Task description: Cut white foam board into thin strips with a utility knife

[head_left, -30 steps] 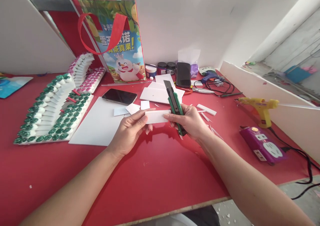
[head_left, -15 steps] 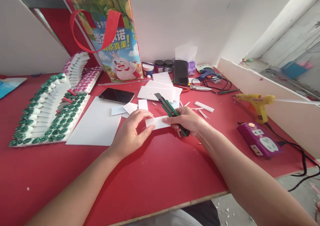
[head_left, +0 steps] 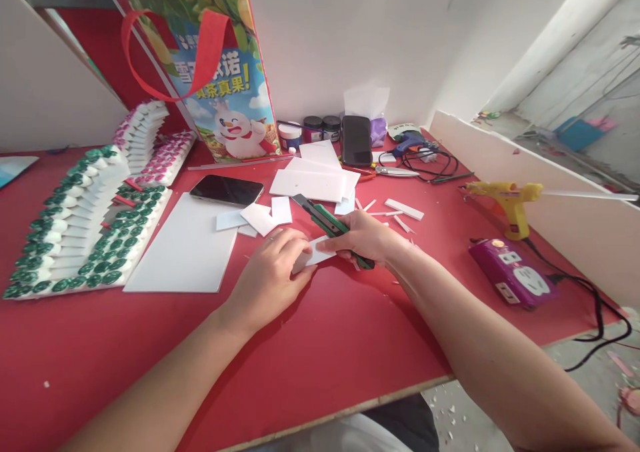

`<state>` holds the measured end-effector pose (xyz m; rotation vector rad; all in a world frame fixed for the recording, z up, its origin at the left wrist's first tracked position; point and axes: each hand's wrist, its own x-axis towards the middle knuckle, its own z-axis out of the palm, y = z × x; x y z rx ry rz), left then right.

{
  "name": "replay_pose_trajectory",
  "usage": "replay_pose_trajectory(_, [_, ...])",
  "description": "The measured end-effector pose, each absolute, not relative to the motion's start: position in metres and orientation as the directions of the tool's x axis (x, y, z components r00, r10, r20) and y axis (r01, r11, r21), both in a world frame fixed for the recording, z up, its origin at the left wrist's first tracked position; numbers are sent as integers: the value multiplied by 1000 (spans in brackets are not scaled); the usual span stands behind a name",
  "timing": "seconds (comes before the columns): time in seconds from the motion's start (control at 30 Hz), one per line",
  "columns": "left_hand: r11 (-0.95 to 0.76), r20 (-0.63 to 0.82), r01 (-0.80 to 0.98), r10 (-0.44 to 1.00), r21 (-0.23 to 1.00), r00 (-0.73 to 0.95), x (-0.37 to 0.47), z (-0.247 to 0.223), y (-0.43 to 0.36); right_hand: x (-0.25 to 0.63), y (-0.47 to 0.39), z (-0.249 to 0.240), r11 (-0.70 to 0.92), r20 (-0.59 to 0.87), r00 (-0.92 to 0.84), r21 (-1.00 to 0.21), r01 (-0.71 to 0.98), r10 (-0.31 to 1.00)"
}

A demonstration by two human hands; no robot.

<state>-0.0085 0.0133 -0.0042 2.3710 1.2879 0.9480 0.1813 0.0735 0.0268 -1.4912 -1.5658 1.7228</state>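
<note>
My right hand point(head_left: 367, 235) is closed around a green utility knife point(head_left: 327, 220), its blade end pointing up and to the left. The same hand's thumb presses on a small white foam board strip point(head_left: 320, 252). At the strip's other end my left hand point(head_left: 275, 265) grips it between thumb and fingers, covering much of it. Just behind lie small cut white pieces point(head_left: 260, 219) and a stack of larger white boards point(head_left: 310, 180). Thin white offcuts point(head_left: 404, 209) are scattered beyond my right hand.
On the left stand green-dotted white models point(head_left: 90, 219) beside a white sheet point(head_left: 175, 252) and a phone point(head_left: 227, 190). A printed bag point(head_left: 220, 72) is behind. Scissors point(head_left: 397, 171), a yellow glue gun point(head_left: 510, 202) and a purple power socket point(head_left: 515, 272) with cables are on the right.
My left hand has moved right and further over the white strip, hiding more of it. The strip has tilted slightly. The whole view has shifted a little.
</note>
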Motion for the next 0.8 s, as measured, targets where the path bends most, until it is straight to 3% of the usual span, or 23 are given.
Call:
replay_pose_trajectory(0.23, [-555, 450, 684, 820, 474, 353, -8, -7, 13, 184, 75, 33, -286, -483, -378, -836, 469, 790])
replay_pose_trajectory(0.4, [-473, 383, 751, 869, 462, 312, -9, -7, 17, 198, 74, 40, -186, -385, -235, -789, 586, 893])
replay_pose_trajectory(0.5, [-408, 348, 789, 900, 458, 263, -9, -7, 21, 202, 68, 47, -126, -365, -240, -743, 657, 899])
replay_pose_trajectory(0.67, [-429, 379, 779, 886, 457, 265, -8, -10, 23, 197, 52, 62, -3, -406, -275, -566, 825, 871])
replay_pose_trajectory(0.8, [-460, 396, 784, 868, 416, 299, -6, -12, 23, 192, 43, 69, 189, -377, -366, -430, 883, 851])
